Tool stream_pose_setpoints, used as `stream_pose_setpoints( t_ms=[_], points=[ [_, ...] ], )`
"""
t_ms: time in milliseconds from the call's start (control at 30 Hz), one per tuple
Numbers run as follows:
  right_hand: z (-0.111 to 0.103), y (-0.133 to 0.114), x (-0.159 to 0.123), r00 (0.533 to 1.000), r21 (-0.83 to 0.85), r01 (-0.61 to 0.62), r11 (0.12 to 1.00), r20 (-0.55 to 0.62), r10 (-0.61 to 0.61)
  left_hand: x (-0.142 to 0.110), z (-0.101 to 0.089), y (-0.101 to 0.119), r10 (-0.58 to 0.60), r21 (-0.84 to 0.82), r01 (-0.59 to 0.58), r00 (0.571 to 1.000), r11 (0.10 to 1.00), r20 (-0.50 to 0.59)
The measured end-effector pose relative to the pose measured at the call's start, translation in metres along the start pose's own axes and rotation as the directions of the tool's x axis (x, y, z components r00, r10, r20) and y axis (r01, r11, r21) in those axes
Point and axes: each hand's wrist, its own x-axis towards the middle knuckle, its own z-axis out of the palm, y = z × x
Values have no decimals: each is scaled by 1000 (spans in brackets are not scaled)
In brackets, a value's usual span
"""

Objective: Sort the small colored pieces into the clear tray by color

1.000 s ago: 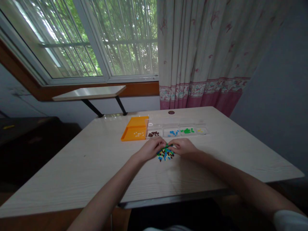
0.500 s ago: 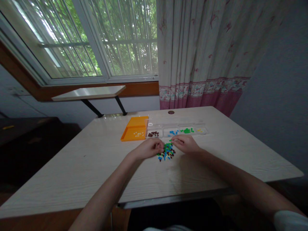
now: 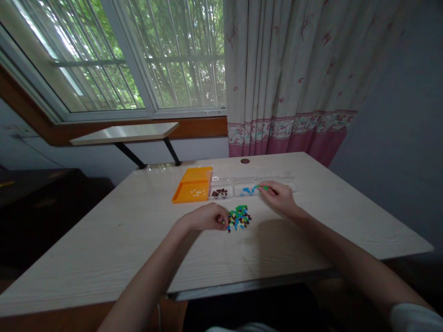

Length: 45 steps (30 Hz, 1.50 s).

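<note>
A mixed pile of small plastic pieces, green, blue, dark brown and yellow, lies on the table. My left hand rests at the pile's left edge, fingers curled together by a blue piece; what they grip, if anything, is too small to make out. My right hand is over the clear compartment boxes with a small green piece pinched at its fingertips. Under and behind that hand, the green and yellow compartments are mostly covered. Blue pieces lie in one clear compartment, dark brown pieces in another.
An orange case lies opened out left of the clear boxes, with white pieces inside. A raised shelf on black supports stands at the table's back left. Behind are a window and a curtain.
My right hand has moved from the pile's far side up and right over the clear boxes, carrying the green piece. My left hand has shifted slightly left and nearer along the pile.
</note>
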Motion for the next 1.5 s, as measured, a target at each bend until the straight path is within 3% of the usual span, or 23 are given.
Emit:
stream_pose_setpoints(
  t_ms=[267, 467, 533, 667, 800, 867, 967, 1100, 1267, 1400, 1500],
  points=[
    [-1, 3, -1, 999, -40, 23, 999, 34, -21, -3, 0, 1, -45, -2, 45, 999, 999, -24],
    [-16, 37, 8, 983, -209, -2, 978, 178, 40, -7, -4, 4, -36, -57, 37, 999, 998, 20],
    [-23, 53, 11, 959, -284, -34, 958, 259, 111, -8, -5, 5, -52, -61, 54, 998, 997, 34],
    [-30, 77, 12, 864, -410, -73, 909, 429, 263, -10, -7, 5, -95, -35, 95, 995, 995, 22],
    [-31, 85, 9, 788, -448, -114, 887, 503, 355, -11, -8, 1, -114, -5, 114, 993, 993, -4],
    [-31, 85, 8, 774, -455, -126, 882, 511, 374, -11, -8, 0, -131, -12, 131, 991, 991, 17],
    [-32, 86, 9, 789, -462, -136, 876, 485, 378, -11, -8, -1, -139, -28, 140, 990, 990, 38],
    [-30, 77, 11, 827, -424, -131, 896, 451, 335, -9, -8, 1, -138, -34, 138, 990, 990, -16],
    [-9, 36, 4, 862, -242, -92, 966, 467, 199, -2, -4, 10, -161, -75, 147, 956, 986, -246],
    [15, -5, -8, 842, -40, -18, 999, 538, 37, 7, 7, 15, -150, -65, 136, 912, 989, -381],
    [27, -20, -15, 823, 49, -17, 999, 568, -14, 14, 16, 15, -113, -27, 113, 895, 993, -432]
  ],
)
